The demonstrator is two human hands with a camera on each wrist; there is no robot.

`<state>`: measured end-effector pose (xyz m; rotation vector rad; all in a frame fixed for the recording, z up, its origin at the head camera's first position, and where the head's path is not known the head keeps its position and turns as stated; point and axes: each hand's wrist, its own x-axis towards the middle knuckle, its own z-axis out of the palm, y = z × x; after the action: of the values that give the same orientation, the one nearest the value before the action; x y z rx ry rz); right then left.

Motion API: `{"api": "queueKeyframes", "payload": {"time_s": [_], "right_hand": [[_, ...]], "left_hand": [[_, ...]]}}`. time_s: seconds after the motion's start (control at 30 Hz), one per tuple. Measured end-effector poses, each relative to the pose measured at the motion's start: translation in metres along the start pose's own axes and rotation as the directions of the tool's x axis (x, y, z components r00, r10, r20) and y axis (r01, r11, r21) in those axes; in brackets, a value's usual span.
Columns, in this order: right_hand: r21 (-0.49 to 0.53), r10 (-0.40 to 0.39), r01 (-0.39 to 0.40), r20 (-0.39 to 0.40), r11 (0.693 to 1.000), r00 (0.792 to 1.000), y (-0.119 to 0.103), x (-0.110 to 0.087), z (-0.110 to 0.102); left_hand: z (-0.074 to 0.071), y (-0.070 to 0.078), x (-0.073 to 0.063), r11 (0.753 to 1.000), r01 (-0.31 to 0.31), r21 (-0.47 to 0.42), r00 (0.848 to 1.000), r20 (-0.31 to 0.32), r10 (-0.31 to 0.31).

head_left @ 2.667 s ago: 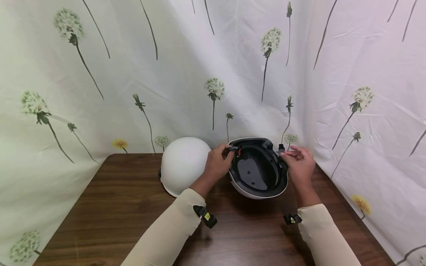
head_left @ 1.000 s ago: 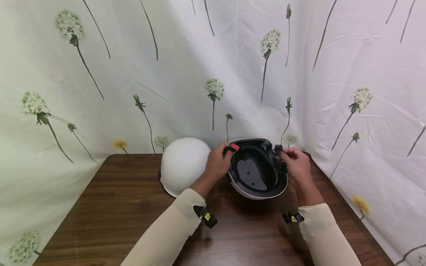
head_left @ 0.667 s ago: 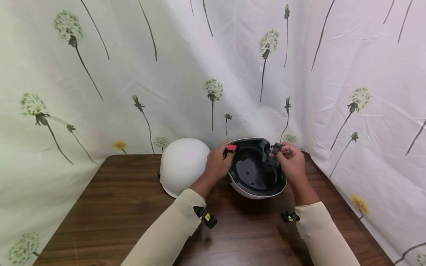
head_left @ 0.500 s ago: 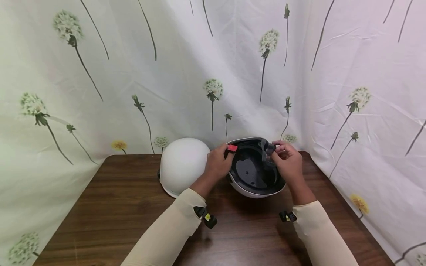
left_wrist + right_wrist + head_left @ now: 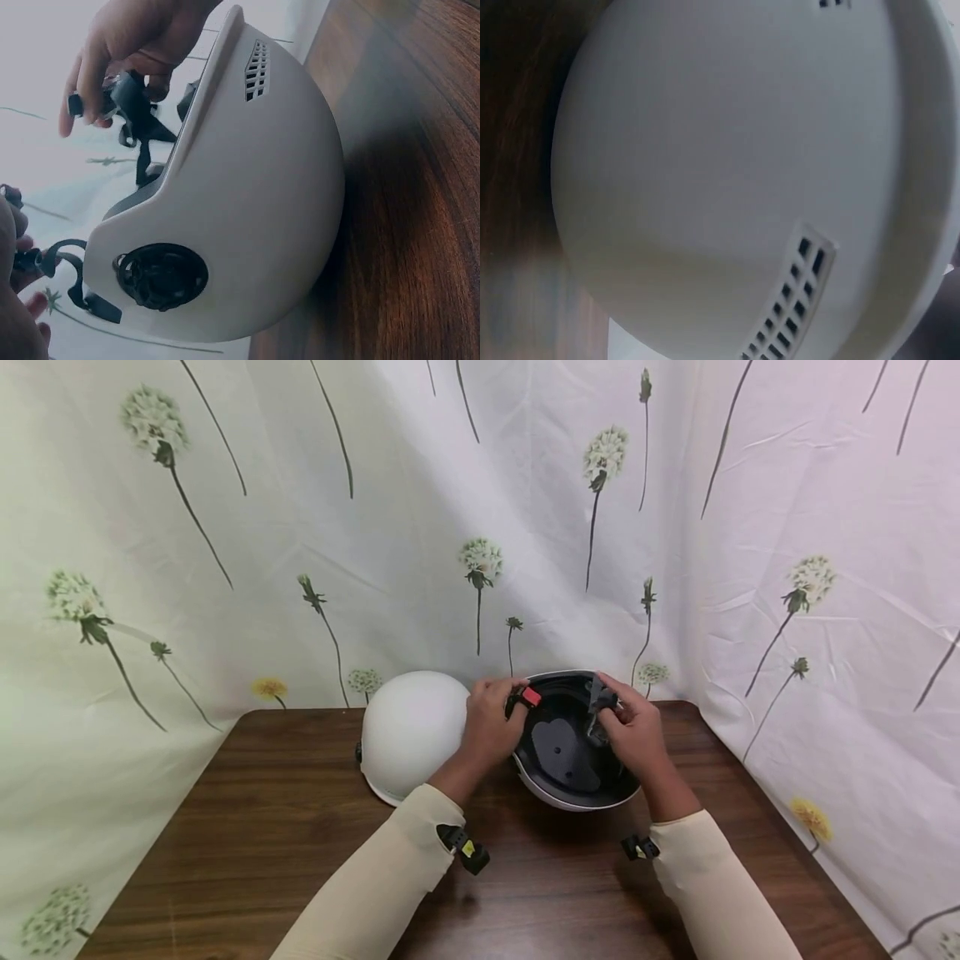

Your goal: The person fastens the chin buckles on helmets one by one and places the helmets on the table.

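Observation:
A white helmet [image 5: 573,781] lies upside down, its black padded inside facing up. My left hand [image 5: 489,724] pinches a black buckle with a red tab [image 5: 530,696] over the helmet's left rim. In my right hand [image 5: 637,732] is the other chin strap end [image 5: 597,700], a black buckle with something clear and plastic-like around it, held above the right half of the opening. The two buckle ends are apart. In the left wrist view the shell shows a black round knob [image 5: 163,276]; the right wrist view shows mostly the shell [image 5: 727,165] with vent slots, no fingers.
A second white helmet [image 5: 412,735] stands dome up just left of the first, partly behind my left forearm. Both are on a brown wooden table [image 5: 285,852]. A white curtain [image 5: 405,527] with printed flowers hangs close behind the table and along its right side.
My right hand has moved left from beyond the helmet's right rim to over its opening, bringing the strap end along. My left hand stays nearly in place; the red tab has turned into view.

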<state>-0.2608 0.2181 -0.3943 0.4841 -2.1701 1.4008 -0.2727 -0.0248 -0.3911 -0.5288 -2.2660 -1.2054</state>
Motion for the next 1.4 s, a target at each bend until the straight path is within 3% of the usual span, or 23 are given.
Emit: {"api": "queueKeyframes", "payload": {"time_s": [0.13,0.27,0.4,0.57,0.67,0.77,0.97,1.17,1.4], "right_hand": [[-0.115,-0.083,0.085,0.021,0.99,0.996,0.0,0.0,0.004],[-0.136,-0.047,0.063,0.115,0.989,0.992,-0.002,0.0,0.004],[-0.127,0.004,0.03,0.258,0.991,0.966,-0.004,-0.001,0.004],[-0.119,-0.073,0.119,0.331,0.986,0.941,-0.002,0.0,0.011],[-0.12,-0.145,0.193,0.327,0.974,0.934,-0.001,-0.001,0.015],[-0.12,-0.172,0.214,0.286,0.969,0.943,-0.002,-0.002,0.018],[-0.057,-0.172,0.184,0.174,0.981,0.97,-0.007,-0.004,0.025],[0.011,-0.142,0.142,0.121,0.99,0.982,-0.011,-0.006,0.032],[0.03,-0.118,0.116,0.102,0.993,0.988,-0.015,-0.008,0.035]], "left_hand": [[0.0,-0.002,0.002,1.0,-0.029,-0.002,0.999,0.024,0.029],[0.003,-0.006,0.002,1.0,-0.011,-0.002,0.998,0.055,0.011],[0.006,-0.009,0.004,1.0,0.017,0.015,0.996,0.091,-0.019],[0.003,0.0,0.002,0.999,0.018,0.051,0.993,0.113,-0.024],[0.003,0.003,0.002,0.997,0.017,0.069,0.993,0.119,-0.025],[0.004,0.002,0.002,0.996,0.021,0.082,0.992,0.123,-0.031],[0.006,0.001,0.002,0.995,0.031,0.091,0.989,0.144,-0.044],[0.008,0.002,0.002,0.993,0.033,0.115,0.985,0.165,-0.052],[0.006,0.005,0.0,0.982,-0.048,0.181,0.979,0.201,0.01]]}}
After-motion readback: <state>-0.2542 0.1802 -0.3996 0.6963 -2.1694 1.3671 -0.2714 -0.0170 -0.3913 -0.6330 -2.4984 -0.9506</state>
